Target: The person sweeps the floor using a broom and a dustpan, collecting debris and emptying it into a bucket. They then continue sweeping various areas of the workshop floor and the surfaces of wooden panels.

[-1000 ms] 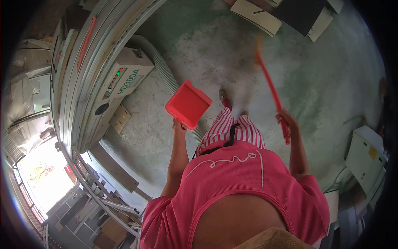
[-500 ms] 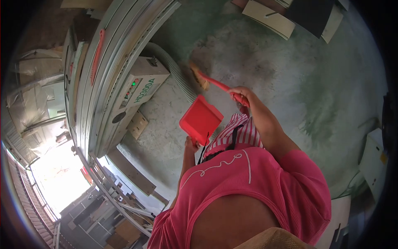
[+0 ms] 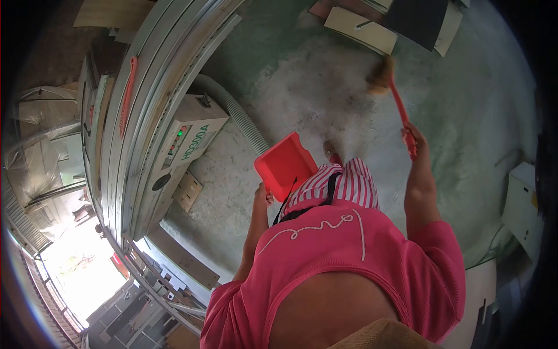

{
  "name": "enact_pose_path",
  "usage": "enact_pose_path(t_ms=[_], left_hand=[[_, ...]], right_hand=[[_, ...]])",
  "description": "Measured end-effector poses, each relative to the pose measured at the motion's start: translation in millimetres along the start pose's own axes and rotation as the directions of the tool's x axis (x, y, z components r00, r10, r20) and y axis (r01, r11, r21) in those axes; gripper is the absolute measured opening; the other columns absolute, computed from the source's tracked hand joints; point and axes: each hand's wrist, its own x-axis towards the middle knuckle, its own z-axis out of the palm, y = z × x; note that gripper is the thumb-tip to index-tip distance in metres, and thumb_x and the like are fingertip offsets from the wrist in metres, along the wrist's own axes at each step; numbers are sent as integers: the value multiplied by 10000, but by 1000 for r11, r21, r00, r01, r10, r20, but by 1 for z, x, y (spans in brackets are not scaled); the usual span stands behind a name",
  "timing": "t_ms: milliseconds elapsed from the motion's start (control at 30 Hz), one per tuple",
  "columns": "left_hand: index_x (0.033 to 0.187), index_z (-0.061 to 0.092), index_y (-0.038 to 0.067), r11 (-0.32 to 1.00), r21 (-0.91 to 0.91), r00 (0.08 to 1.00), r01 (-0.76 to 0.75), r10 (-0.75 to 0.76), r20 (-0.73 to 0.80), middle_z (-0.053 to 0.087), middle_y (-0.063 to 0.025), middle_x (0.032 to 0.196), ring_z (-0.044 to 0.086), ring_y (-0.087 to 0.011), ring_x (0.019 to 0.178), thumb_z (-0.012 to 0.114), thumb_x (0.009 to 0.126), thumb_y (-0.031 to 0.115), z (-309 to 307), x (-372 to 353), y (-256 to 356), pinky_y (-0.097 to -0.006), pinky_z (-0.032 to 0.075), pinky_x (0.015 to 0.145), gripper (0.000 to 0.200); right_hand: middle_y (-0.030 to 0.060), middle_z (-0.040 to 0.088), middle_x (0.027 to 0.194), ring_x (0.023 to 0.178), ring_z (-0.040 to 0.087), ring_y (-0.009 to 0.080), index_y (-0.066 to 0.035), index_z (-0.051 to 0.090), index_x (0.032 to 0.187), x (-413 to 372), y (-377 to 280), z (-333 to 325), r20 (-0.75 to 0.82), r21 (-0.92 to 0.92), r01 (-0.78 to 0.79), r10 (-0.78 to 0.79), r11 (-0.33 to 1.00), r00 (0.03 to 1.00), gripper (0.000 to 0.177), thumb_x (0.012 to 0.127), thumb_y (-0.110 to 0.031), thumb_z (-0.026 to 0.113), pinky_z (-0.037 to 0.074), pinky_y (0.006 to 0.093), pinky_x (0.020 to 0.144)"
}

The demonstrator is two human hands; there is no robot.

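Observation:
In my left hand [image 3: 264, 193] is a red dustpan [image 3: 286, 164], gripped at its near end and held beside my striped trousers [image 3: 357, 186]. My right hand [image 3: 414, 138] is closed around the red handle of a hand brush [image 3: 397, 96], my arm stretched out to the right. The brush's tan bristles [image 3: 381, 77] are over the dusty floor [image 3: 325, 99], near the boards at the top of the view. One of my feet [image 3: 330, 150] shows between the dustpan and the right arm.
A long metal machine [image 3: 168, 75] runs along the left, with a red brush-like tool [image 3: 128, 96] lying on it. Beside it stand an HD300A unit [image 3: 195, 131] and a grey ribbed hose [image 3: 235, 110]. Boards [image 3: 360, 29] lie at the top; a white cabinet [image 3: 521, 206] stands right.
My right hand has swung the brush from beside the dustpan out to the right, towards the boards. The dustpan stays in my left hand at nearly the same place.

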Motion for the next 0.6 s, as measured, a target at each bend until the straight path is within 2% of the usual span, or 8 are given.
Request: enact_pose_path(t_ms=[67, 133, 233, 367, 433, 500, 567, 600], left_hand=[[667, 426, 131, 997, -21, 997, -71, 71, 29, 378, 9, 469, 286, -70, 342, 465, 775, 443, 9, 1, 8, -200, 204, 321, 333], [652, 405, 124, 997, -23, 996, -70, 71, 54, 362, 4, 460, 292, -80, 336, 463, 763, 385, 9, 22, 16, -210, 214, 314, 290], [642, 388, 111, 999, -23, 994, -47, 49, 98, 356, -7, 458, 311, -94, 333, 461, 749, 332, 11, 39, 20, -219, 239, 311, 255], [658, 406, 100, 998, -62, 989, 22, -13, 146, 396, -24, 488, 355, -111, 350, 461, 743, 326, 15, 41, 17, -223, 286, 324, 247], [665, 415, 101, 993, -90, 985, 75, -60, 159, 408, -25, 500, 368, -113, 359, 457, 742, 331, 19, 32, 16, -224, 295, 328, 246], [672, 425, 101, 984, -113, 978, 134, -113, 174, 421, -26, 511, 381, -114, 368, 453, 741, 336, 18, 30, 13, -225, 303, 331, 246], [677, 434, 107, 963, -158, 946, 216, -167, 277, 441, -22, 519, 408, -117, 384, 447, 743, 364, 13, 35, 6, -222, 326, 340, 266], [677, 434, 107, 961, -166, 947, 219, -168, 275, 441, -22, 519, 408, -117, 384, 447, 743, 364, 11, 36, 2, -222, 326, 340, 266]], right_hand=[[26, 427, 549, 425, 441, 75, -22, 398, 771, -31, -3, -11, -185, -17, 70, -72, 997, 980, 200, 760, -120, 571, 414, 166, 367], [34, 438, 576, 451, 457, 71, -18, 405, 792, -55, 4, -23, -210, 5, 79, -76, 997, 975, 203, 756, -121, 577, 416, 161, 376], [39, 440, 594, 457, 454, 70, -19, 416, 815, -88, 34, -20, -252, -157, 101, -139, 982, 958, 202, 752, -115, 582, 413, 164, 384], [4, 435, 598, 446, 429, 45, -92, 438, 902, -114, 68, 42, -157, -318, -37, -14, 947, 988, 197, 770, -168, 563, 371, 160, 377], [-27, 414, 582, 435, 407, 31, -116, 414, 1070, -112, 83, 78, -89, -510, -82, 42, 856, 995, 309, 788, -180, 523, 369, 163, 383], [-34, 401, 571, 429, 397, 33, -111, 379, 1128, -97, 93, 112, 39, -553, -138, 191, 822, 981, 367, 793, -177, 512, 367, 165, 383], [-42, 390, 561, 428, 389, 37, -105, 377, 1111, -75, 103, 149, 183, -576, -162, 319, 801, 930, 355, 795, -191, 514, 368, 166, 386], [-32, 409, 549, 428, 403, 55, -85, 420, 1032, -49, 112, 154, 214, -625, -179, 388, 759, 897, 292, 786, -206, 518, 373, 189, 386]])
